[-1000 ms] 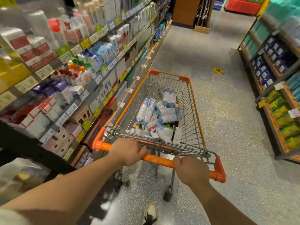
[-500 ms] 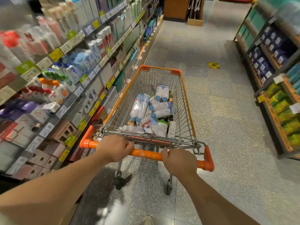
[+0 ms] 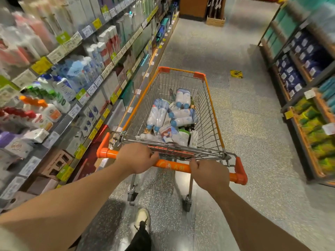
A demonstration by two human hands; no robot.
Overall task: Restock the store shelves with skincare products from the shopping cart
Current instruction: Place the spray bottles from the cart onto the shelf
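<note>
Speckled grey floor (image 3: 244, 124) runs down a store aisle, with stocked shelves on both sides. On the left, the store shelves (image 3: 76, 98) carry boxes, tubes and pump bottles behind rows of white, yellow and green price tags; much of the near end is blurred. On the right, the opposite shelving (image 3: 299, 73) holds dark blue packs above and green-yellow packs lower down. A yellow floor marker (image 3: 236, 74) lies on the floor beyond the cart's far right corner.

The shopping cart (image 3: 210, 98), wire-sided with orange trim, stands in the aisle close beside the left shelves, its front pointing up the aisle. The skincare products (image 3: 174, 118) lie in a loose heap on the cart's floor: white bottles with blue caps, some shrink-wrapped in pairs, plus a few white tubes and packs against the near wall of the basket.

Both hands are on the orange handle bar (image 3: 172, 165) at the cart's near edge. The left hand (image 3: 137, 158) has its grip clenched round the bar left of centre; the right hand (image 3: 210, 173) has its grip wrapped round the bar right of centre, near the orange end cap. A light shoe (image 3: 142, 219) and dark trouser leg show on the floor below the handle.
</note>
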